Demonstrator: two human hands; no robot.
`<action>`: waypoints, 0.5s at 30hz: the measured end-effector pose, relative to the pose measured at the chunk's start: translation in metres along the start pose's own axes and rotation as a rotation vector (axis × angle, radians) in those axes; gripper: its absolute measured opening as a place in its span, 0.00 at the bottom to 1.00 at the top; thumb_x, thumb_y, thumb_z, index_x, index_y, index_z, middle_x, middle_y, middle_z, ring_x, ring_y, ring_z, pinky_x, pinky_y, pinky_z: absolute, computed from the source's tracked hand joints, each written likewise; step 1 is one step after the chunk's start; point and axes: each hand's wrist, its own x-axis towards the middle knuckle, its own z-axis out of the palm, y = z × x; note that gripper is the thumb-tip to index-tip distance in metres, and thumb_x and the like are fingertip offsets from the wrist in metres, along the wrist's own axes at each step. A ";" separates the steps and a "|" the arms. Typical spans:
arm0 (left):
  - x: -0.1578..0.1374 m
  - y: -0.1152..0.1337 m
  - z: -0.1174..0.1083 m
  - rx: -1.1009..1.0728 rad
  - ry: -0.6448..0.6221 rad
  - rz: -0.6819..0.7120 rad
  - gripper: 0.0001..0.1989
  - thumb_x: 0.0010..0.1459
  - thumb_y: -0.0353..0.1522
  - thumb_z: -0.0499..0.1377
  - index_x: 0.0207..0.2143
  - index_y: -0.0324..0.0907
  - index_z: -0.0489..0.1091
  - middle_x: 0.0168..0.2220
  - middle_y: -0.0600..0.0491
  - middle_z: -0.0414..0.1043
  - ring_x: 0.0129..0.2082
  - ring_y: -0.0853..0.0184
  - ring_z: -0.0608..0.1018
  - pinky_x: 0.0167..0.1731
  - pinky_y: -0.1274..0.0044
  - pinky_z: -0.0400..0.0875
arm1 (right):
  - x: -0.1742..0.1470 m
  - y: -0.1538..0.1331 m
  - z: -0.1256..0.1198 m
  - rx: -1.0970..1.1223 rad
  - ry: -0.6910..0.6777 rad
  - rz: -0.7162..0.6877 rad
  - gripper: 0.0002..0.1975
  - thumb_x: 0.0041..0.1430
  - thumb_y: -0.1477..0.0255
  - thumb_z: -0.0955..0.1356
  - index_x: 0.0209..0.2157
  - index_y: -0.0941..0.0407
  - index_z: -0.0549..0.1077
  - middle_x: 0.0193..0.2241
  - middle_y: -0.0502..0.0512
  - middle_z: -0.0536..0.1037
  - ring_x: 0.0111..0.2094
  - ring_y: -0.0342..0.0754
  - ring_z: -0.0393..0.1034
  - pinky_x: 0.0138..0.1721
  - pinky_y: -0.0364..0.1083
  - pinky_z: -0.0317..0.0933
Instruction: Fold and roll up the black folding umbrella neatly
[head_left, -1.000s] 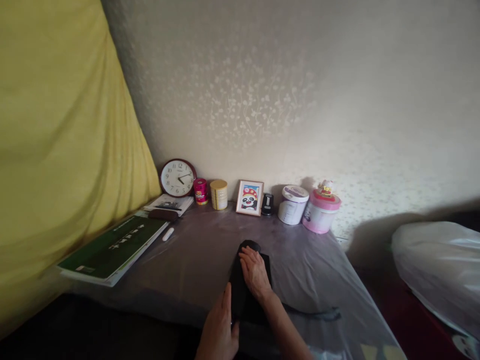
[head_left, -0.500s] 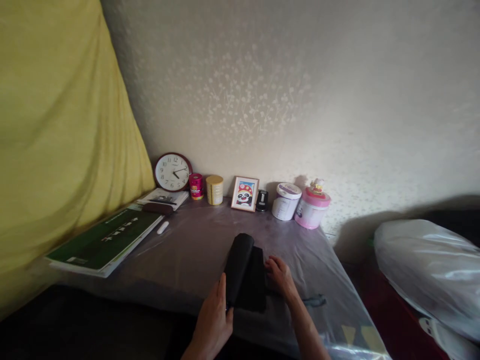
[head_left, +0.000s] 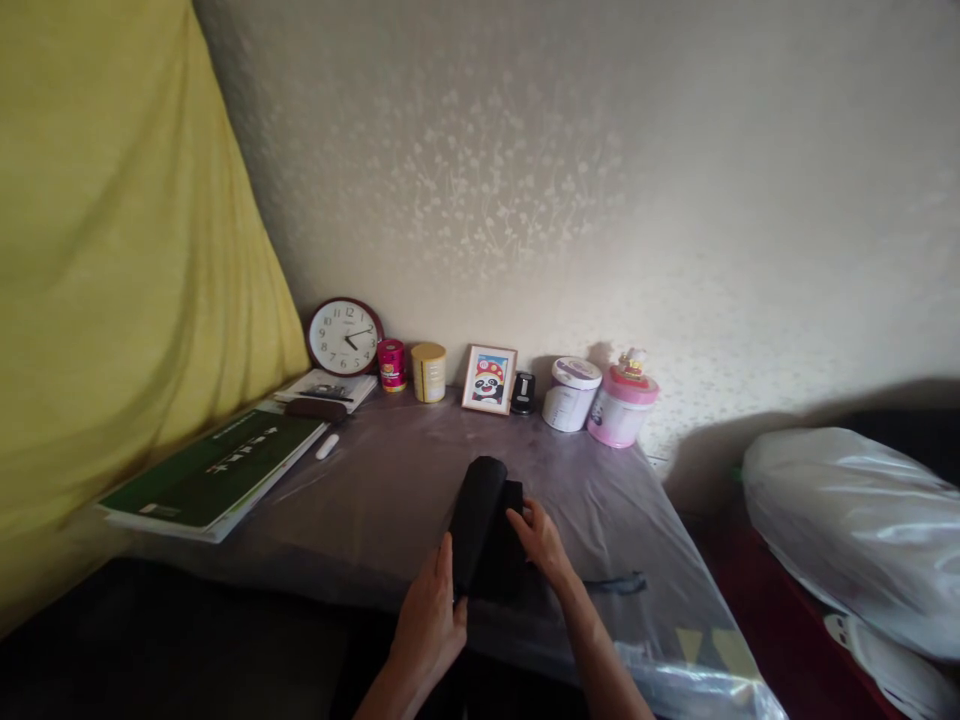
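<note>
A black rolled item (head_left: 478, 525), fabric-like, with a flat flap (head_left: 504, 555) spread to its right, is held over the near part of the table. My left hand (head_left: 435, 605) wraps round the roll's lower left side, thumb lying along it. At the flap's right edge, my right hand (head_left: 538, 540) has its thumb and fingers closed on the black material. A thin dark strip (head_left: 616, 583) lies on the table just right of my right wrist. The roll's lower end is partly hidden by my left hand.
The table (head_left: 375, 500) has a clear plastic cover. Along the wall stand a clock (head_left: 345, 337), a pink can (head_left: 391, 366), a yellow can (head_left: 429, 374), a framed panda picture (head_left: 489, 380) and two tubs (head_left: 572, 396). Green-covered books (head_left: 225, 470) lie left; a plastic-wrapped bundle (head_left: 847, 530) sits right.
My right hand has moved up and left from beside the flap and now grips its right edge. My left hand keeps its hold on the roll. The view has shifted slightly.
</note>
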 end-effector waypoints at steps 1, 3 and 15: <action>0.000 0.000 0.000 -0.002 -0.006 -0.003 0.34 0.51 0.24 0.48 0.60 0.27 0.39 0.59 0.35 0.51 0.59 0.57 0.59 0.56 0.67 0.57 | 0.000 -0.001 0.002 0.001 -0.008 -0.003 0.21 0.52 0.65 0.64 0.46 0.60 0.67 0.27 0.54 0.74 0.23 0.45 0.69 0.17 0.40 0.60; 0.000 0.000 -0.001 -0.002 -0.012 -0.006 0.35 0.51 0.24 0.48 0.60 0.26 0.38 0.59 0.35 0.52 0.58 0.57 0.59 0.56 0.67 0.57 | 0.000 -0.006 0.005 0.011 -0.025 -0.011 0.19 0.52 0.67 0.63 0.46 0.59 0.67 0.27 0.53 0.74 0.22 0.44 0.68 0.16 0.39 0.59; 0.001 -0.010 0.010 0.016 0.038 0.017 0.34 0.52 0.26 0.47 0.61 0.28 0.39 0.58 0.37 0.54 0.58 0.59 0.61 0.55 0.70 0.58 | -0.001 -0.033 0.037 0.019 0.045 -0.080 0.20 0.53 0.70 0.63 0.48 0.61 0.68 0.34 0.59 0.76 0.35 0.49 0.72 0.30 0.43 0.66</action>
